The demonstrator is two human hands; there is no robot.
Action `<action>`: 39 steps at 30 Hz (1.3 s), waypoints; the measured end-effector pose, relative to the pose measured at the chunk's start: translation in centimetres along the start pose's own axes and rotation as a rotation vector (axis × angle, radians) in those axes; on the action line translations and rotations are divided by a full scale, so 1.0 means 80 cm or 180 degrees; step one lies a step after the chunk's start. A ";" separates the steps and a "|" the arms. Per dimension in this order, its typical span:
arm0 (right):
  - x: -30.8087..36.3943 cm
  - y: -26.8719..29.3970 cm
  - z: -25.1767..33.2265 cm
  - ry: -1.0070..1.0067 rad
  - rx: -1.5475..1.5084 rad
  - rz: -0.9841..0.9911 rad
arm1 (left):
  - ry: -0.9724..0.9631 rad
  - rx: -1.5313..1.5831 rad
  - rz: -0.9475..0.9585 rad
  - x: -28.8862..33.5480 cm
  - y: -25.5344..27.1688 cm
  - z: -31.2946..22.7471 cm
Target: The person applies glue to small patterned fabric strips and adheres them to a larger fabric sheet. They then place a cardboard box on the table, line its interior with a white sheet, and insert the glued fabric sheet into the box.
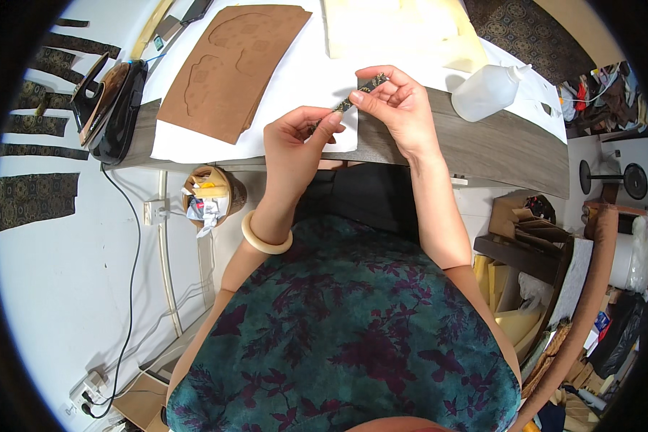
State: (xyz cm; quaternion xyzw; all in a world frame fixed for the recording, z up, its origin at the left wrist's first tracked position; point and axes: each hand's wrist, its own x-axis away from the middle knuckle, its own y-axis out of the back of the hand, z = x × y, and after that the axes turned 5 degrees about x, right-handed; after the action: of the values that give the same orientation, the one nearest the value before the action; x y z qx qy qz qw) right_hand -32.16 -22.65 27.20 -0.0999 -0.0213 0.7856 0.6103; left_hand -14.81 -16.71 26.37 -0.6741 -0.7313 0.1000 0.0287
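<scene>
Between my two hands a narrow strip of dark patterned fabric is stretched on a slant, above the front edge of the table. My left hand pinches its lower end between thumb and fingers. The upper end is pinched by my right hand, whose thumb presses along the strip. Part of the strip is hidden behind the fingers. Below the hands lies white paper on the grey wood-grain table. To the left of my hands rest stacked brown sheets with curved outlines cut or marked on them.
A clothes iron stands at the table's left end, its black cord hanging down. A translucent squeeze bottle is at the right. Pale yellow sheets and dark patterned fabric lie at the back. A waste bin sits below the table.
</scene>
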 end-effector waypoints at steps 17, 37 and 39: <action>-0.004 0.007 0.006 0.0073 0.0310 0.0101 | 0.0305 0.0544 0.0157 -0.007 0.010 0.005; -0.001 0.062 -0.012 -0.0147 -0.0626 -0.0155 | 0.1217 0.1180 -0.0112 -0.015 0.019 0.024; 0.007 0.082 -0.024 0.0272 -0.3140 -0.0155 | 0.1533 0.1743 -0.0188 -0.018 0.023 0.025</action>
State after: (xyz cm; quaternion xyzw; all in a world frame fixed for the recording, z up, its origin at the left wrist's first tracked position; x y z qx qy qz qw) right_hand -38.20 -23.93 24.22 -0.4083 -0.3679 0.6626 0.5088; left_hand -13.25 -18.18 24.24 -0.6242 -0.6689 0.1297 0.3823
